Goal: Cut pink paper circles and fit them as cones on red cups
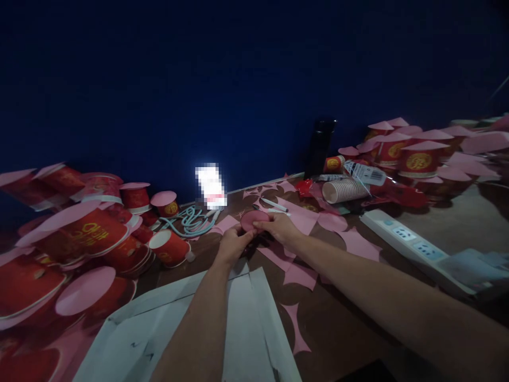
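A round pink paper disc (253, 218) is between my two hands above the brown table. My left hand (234, 244) is closed on its left and near edge, the thumb lying on top. From the right, my right hand (279, 228) pinches the disc with the thumb on its upper face. What lies under the disc is dark and mostly hidden by my fingers. Left of my hands, a red paper cup (170, 250) lies tilted with its pale open mouth showing. Pink paper offcuts (296, 326) with curved cut edges lie around my right forearm.
Red cups topped with pink discs crowd the left (93, 233) and far right (421, 158). A lit phone (211, 185), pale-blue cable (186, 220), pen (274, 204), nested cups (345, 191) and power strip (413, 246) lie about. A white board (246, 329) is under my left forearm.
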Demonstrator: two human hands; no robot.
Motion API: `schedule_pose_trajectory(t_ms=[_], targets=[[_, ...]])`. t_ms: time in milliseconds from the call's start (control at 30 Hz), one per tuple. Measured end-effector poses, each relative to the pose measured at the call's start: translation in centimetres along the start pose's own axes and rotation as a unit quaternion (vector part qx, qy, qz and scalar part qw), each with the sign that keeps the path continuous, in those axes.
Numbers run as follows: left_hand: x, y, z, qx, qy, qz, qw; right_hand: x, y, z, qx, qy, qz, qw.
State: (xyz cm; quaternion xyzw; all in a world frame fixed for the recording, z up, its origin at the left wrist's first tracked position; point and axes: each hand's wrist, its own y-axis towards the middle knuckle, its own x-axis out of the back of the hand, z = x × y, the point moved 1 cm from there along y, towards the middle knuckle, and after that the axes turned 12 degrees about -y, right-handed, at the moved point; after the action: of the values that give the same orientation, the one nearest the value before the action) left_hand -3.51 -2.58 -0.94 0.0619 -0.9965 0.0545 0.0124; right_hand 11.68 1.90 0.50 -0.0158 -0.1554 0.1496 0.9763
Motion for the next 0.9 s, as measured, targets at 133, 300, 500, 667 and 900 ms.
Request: schedule_pose_trajectory(t_ms=[133, 300, 500, 667, 900], targets=[[0.2, -0.2, -0.4, -0.007, 0.042, -0.027, 0.999, -0.1, -0.3, 0.1, 0.003, 0.021, 0.018, 1.0], [0.1, -0.4, -0.9, -0.007, 0.047, -0.055, 0.997, -0.2, -1.0, 0.6, 0.017, 0.082, 0.037, 0.996], [0.2, -0.3, -0.4, -0.015, 0.03, -0.043, 0.999, -0.6, -0.3, -0.4, 0.014, 0.038, 0.036, 0.999], [0.3, -0.2, -0.1, -0.021, 0.018, -0.024, 0.999, -0.6, 0.1, -0.8, 0.013, 0.011, 0.026, 1.0], [0.2, -0.1, 0.1, -0.002, -0.015, -0.044, 0.999, -0.8, -0.4, -0.6, 0.01, 0.09, 0.057, 0.994]])
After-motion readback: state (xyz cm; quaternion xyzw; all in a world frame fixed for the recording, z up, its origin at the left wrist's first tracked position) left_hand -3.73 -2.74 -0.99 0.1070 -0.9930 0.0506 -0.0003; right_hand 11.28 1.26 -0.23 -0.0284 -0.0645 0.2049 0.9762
